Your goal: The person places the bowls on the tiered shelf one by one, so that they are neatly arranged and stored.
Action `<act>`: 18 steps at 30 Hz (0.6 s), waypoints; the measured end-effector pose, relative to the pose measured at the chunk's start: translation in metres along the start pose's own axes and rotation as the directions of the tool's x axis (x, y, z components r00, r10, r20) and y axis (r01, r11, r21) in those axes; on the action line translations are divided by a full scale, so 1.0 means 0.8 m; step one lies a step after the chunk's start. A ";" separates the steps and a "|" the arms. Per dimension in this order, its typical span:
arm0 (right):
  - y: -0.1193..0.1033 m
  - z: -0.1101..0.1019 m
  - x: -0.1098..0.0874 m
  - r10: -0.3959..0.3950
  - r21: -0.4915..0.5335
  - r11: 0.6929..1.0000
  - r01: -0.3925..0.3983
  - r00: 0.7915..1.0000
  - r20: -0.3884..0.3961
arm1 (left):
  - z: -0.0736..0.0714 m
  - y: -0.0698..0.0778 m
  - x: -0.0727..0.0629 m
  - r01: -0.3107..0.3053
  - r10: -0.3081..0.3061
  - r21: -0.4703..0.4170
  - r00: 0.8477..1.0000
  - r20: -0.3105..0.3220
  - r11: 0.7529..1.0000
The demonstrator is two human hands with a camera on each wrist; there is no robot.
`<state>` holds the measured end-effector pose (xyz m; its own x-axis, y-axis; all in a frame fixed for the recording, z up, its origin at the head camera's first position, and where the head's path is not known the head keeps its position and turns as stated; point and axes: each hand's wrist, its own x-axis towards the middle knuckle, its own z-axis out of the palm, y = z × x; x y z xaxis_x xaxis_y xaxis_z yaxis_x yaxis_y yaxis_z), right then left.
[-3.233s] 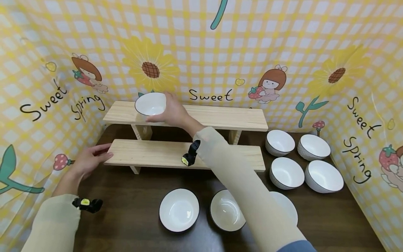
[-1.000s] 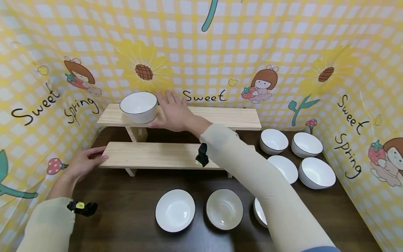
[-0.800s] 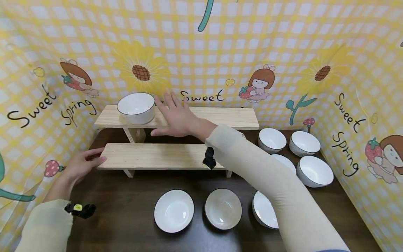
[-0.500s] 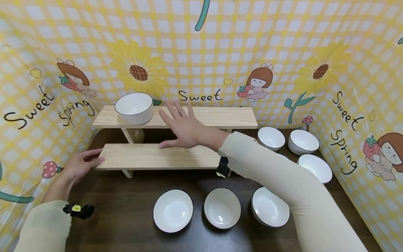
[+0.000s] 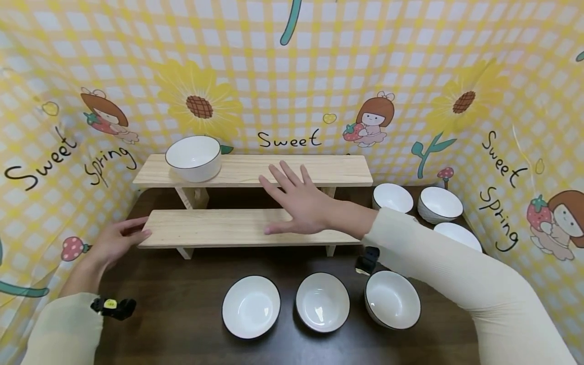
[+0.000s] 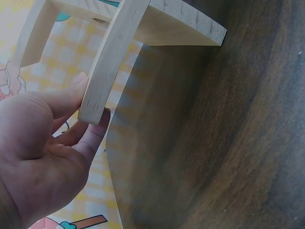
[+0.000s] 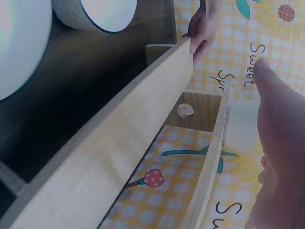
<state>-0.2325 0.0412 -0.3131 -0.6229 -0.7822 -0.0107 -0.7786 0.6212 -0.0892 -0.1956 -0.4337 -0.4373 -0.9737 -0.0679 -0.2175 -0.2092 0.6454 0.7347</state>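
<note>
A two-tier wooden shelf (image 5: 205, 228) stands against the cloth backdrop. My left hand (image 5: 119, 242) pinches the left end of its lower board; in the left wrist view the thumb (image 6: 71, 95) lies on one face and the fingers on the other. On the left part of the upper board (image 5: 283, 170) sits a white bowl (image 5: 201, 170) with a dark rim, upright. My right hand (image 5: 303, 203), fingers spread and holding nothing, overlaps the lower board right of its middle.
In front of the shelf, three white bowls stand in a row on the dark table (image 5: 182, 314): left (image 5: 251, 306), middle (image 5: 322, 302) and right (image 5: 392, 300). More bowls (image 5: 440, 204) stand right of the shelf, partly behind my right sleeve (image 5: 438, 258). Checked cloth (image 5: 292, 76) encloses the back and sides.
My right hand set the bowl down on the left of the upper board and let go. It has since drawn back right and toward me. My left hand stays at the board's end.
</note>
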 end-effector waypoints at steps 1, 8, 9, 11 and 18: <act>0.003 0.001 -0.007 -0.002 0.005 1.000 0.002 1.000 -0.007 | 0.000 -0.001 0.001 -0.003 0.003 0.004 1.000 -0.002 1.000; 0.021 0.010 -0.055 -0.030 0.060 0.998 0.033 0.999 -0.043 | 0.000 -0.003 0.004 -0.004 0.004 0.004 1.000 0.000 1.000; 0.023 0.013 -0.061 -0.036 0.061 0.997 0.039 0.998 -0.050 | 0.000 -0.003 0.004 -0.004 0.004 0.006 1.000 0.002 1.000; 0.027 0.017 -0.073 -0.046 0.058 0.997 0.050 0.997 -0.062 | 0.000 -0.003 0.005 0.001 -0.001 0.003 1.000 0.006 1.000; 0.035 0.034 -0.112 -0.059 0.087 0.994 0.065 0.996 -0.072 | 0.000 -0.002 0.003 -0.011 0.011 0.007 1.000 0.014 1.000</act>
<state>-0.1966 0.1274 -0.3421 -0.5799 -0.8120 0.0660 -0.8078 0.5626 -0.1758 -0.1973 -0.4353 -0.4391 -0.9746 -0.0500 -0.2183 -0.1975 0.6515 0.7325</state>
